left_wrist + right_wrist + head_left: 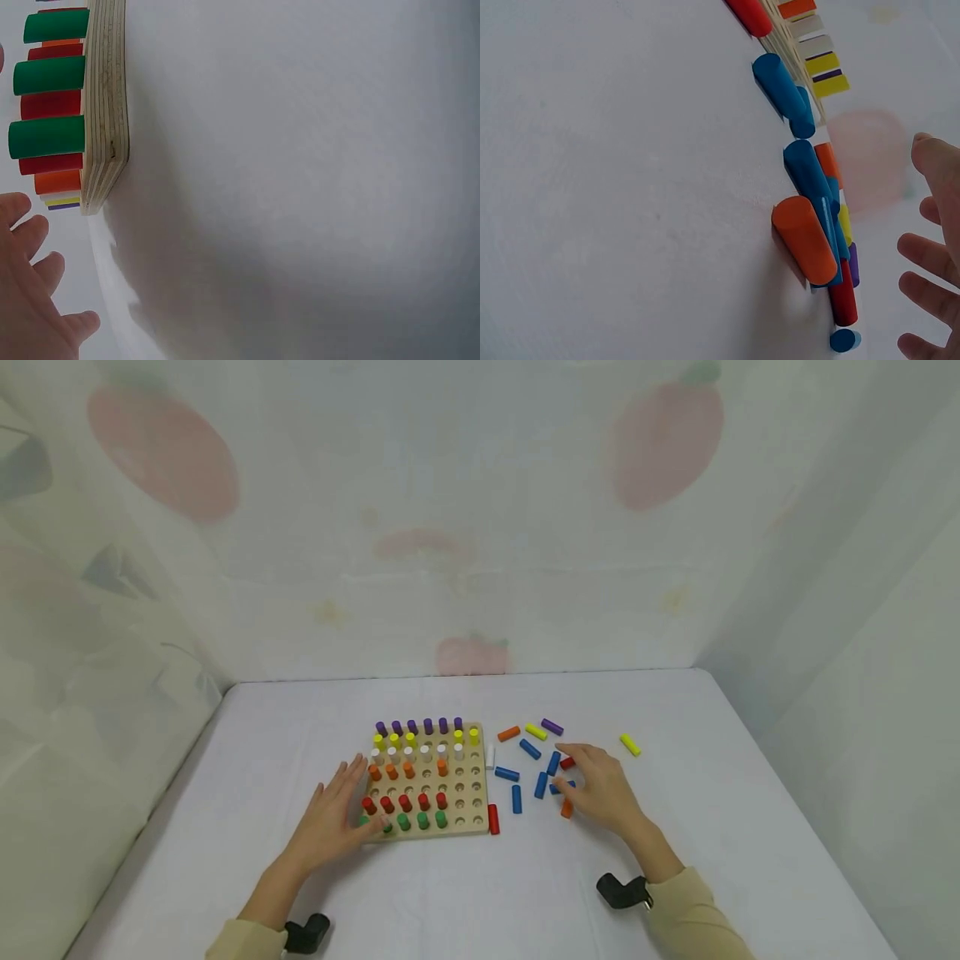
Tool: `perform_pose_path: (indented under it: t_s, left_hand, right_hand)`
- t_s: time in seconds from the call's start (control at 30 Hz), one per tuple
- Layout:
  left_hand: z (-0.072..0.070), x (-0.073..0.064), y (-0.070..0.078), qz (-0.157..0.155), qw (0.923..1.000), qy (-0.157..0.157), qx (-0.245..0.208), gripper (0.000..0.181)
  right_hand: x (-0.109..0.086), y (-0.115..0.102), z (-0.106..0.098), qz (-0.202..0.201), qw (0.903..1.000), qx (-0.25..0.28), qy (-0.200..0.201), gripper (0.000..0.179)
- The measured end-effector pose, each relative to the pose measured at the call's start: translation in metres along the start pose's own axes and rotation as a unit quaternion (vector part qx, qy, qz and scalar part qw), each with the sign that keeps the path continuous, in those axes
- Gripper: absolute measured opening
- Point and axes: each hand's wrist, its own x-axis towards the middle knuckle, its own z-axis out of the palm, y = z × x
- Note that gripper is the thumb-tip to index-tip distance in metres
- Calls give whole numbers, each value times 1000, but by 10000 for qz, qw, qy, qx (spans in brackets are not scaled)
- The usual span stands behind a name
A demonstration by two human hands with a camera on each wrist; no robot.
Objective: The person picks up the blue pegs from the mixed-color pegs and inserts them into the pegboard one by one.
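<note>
A wooden pegboard (pixel 472 777) carries rows of purple, yellow, white, orange, red and green pegs. My left hand (pixel 330 822) is at the board's left side, fingers spread and thumb by the green pegs (pixel 423 820); whether it touches the board I cannot tell. To the board's right, my right hand (pixel 603 789) hovers over loose pegs with its fingers apart, and nothing shows in its grasp. Under or beside its fingers lie a dark red peg (pixel 567 762), a blue peg (pixel 553 763) and an orange peg (pixel 804 238). The right wrist view shows those fingers (pixel 930 259) above the pegs.
Several more blue pegs (pixel 507 773) lie scattered right of the board, with a purple peg (pixel 552 727) behind them. A yellow peg (pixel 630 744) sits farther right. A red peg (pixel 493 819) and a white peg (pixel 491 757) lie along the board's right edge. White cloth covers the table (pixel 450 902).
</note>
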Motion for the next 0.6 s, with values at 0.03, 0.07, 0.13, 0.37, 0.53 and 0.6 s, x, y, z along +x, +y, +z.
perform_pose_path:
  t_s: [0.03,0.07,0.13,0.37,0.53,0.6]
  left_hand:
    - [0,0,0,-21,10000,-47,-8,99]
    - [1,-1,0,-30,10000,-85,2,101]
    - [2,-1,-1,-39,9999,-125,58,104]
    - [5,-4,-3,17,9997,-113,234,107]
    - [7,-6,-5,-3,9997,-99,244,109]
    - [7,-7,-5,-36,9996,-156,238,111]
  right_hand:
    - [0,-1,1,2,10000,29,14,53]
    - [0,-2,2,-7,10000,48,37,53]
    - [-1,-3,5,-34,10000,55,55,53]
    - [-3,-7,14,-28,9999,135,-11,52]
    - [-6,-14,16,31,9998,211,49,52]
    - [-7,-17,18,52,9997,225,49,51]
